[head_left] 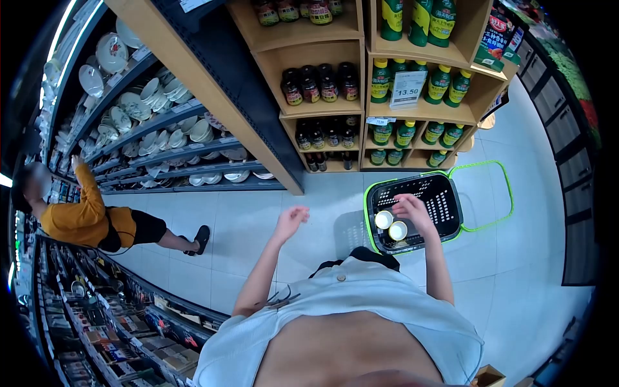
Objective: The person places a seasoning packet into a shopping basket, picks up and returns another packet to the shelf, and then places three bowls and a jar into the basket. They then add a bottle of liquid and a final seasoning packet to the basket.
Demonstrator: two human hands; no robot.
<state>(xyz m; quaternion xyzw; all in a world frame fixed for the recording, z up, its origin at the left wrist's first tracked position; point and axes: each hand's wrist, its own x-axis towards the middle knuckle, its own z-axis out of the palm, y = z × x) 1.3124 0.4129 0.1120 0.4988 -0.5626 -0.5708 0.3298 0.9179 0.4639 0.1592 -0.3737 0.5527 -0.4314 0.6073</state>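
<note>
My left hand [292,222] hangs over the floor left of the basket, fingers loosely bent and apart, with nothing in it. Above the black basket [445,238] with a bright green rim, my right hand [411,210] has its fingers spread and holds nothing. Two white cups or bowls, one [383,219] and another [398,230], rest side by side in the basket's left part, just below my right hand. The basket's green handle [512,193] is folded out to the right, over the floor.
Wooden shelves [309,53] with jars and green bottles stand ahead. Dish shelves [161,122] line the left, behind a wooden post [213,90]. A person in a yellow top [87,216] reaches toward them. Packaged goods [109,316] fill racks at lower left; dark cabinets [577,174] stand right.
</note>
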